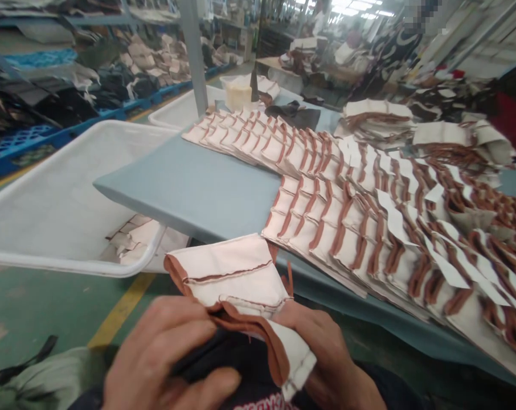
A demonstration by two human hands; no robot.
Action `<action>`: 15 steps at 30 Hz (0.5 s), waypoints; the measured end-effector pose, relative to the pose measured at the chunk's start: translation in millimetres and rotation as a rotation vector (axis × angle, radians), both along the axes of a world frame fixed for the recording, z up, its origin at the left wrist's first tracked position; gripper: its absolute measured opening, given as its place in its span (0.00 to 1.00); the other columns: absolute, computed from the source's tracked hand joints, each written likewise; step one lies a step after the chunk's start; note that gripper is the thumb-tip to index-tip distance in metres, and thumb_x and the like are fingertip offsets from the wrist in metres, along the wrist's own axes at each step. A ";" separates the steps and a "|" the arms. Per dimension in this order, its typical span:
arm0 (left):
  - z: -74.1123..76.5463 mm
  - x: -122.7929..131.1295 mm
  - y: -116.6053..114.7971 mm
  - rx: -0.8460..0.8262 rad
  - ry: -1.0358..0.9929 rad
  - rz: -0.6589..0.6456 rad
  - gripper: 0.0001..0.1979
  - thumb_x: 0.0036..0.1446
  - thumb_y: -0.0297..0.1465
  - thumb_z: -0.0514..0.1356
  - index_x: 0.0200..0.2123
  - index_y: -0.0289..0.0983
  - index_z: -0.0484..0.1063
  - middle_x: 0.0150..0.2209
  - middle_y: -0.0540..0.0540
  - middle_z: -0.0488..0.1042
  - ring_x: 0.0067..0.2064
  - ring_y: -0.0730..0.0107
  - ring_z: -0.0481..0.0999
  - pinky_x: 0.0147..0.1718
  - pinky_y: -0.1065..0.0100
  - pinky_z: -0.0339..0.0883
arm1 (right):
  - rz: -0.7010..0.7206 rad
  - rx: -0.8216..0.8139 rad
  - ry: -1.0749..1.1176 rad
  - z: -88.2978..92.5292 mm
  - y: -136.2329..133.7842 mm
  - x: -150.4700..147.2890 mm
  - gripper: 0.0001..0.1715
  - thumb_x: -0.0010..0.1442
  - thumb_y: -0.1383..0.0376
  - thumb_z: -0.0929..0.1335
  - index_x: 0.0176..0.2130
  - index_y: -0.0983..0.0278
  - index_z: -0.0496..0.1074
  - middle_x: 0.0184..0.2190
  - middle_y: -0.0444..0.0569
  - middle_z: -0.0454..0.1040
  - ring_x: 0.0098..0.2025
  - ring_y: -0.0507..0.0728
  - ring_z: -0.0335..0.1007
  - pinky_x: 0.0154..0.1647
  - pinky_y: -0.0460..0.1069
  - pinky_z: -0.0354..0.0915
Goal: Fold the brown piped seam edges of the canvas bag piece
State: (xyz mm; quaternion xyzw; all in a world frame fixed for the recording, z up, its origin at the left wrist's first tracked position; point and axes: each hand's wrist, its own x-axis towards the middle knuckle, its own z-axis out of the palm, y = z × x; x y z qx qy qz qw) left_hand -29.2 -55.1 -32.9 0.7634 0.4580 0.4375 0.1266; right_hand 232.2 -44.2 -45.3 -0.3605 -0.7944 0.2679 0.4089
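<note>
A sewn cream fabric piece with brown edging is held up in front of my body, short of the table's near edge. My left hand pinches its brown-edged left side, the thumb pointing right below it. On the other side my right hand grips the piece, with its fingertips partly behind the cloth. The piece is folded, its lower part curling down between the hands. Dark seams cross its pale face, and a loose brown strip sticks out at its right.
Overlapping rows of similar cream and brown pieces cover much of the blue-grey table, with white paper strips among them. A white bin holding pieces stands left. Fabric stacks lie at the back right. A metal post rises behind.
</note>
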 end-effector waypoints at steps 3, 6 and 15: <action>1.2 14.5 4.4 -0.040 0.043 -0.180 0.15 0.65 0.32 0.68 0.52 0.48 0.72 0.40 0.48 0.85 0.40 0.60 0.85 0.43 0.63 0.79 | 0.012 -0.112 -0.019 6.3 -11.3 3.9 0.08 0.75 0.63 0.64 0.40 0.59 0.69 0.27 0.45 0.73 0.25 0.53 0.68 0.26 0.48 0.58; -2.9 20.9 4.8 -0.057 -0.068 -0.051 0.14 0.65 0.37 0.69 0.52 0.49 0.71 0.41 0.47 0.83 0.39 0.60 0.83 0.39 0.64 0.78 | 0.026 -0.128 0.006 2.6 -20.5 9.6 0.13 0.76 0.57 0.61 0.41 0.59 0.70 0.26 0.45 0.72 0.24 0.54 0.67 0.25 0.48 0.59; -4.2 35.8 4.7 -0.141 0.059 -0.249 0.09 0.60 0.23 0.64 0.40 0.43 0.70 0.29 0.53 0.76 0.30 0.67 0.73 0.33 0.66 0.65 | -0.032 -0.297 -0.134 0.3 -47.3 20.8 0.10 0.75 0.59 0.65 0.48 0.57 0.75 0.38 0.51 0.82 0.37 0.59 0.78 0.38 0.49 0.73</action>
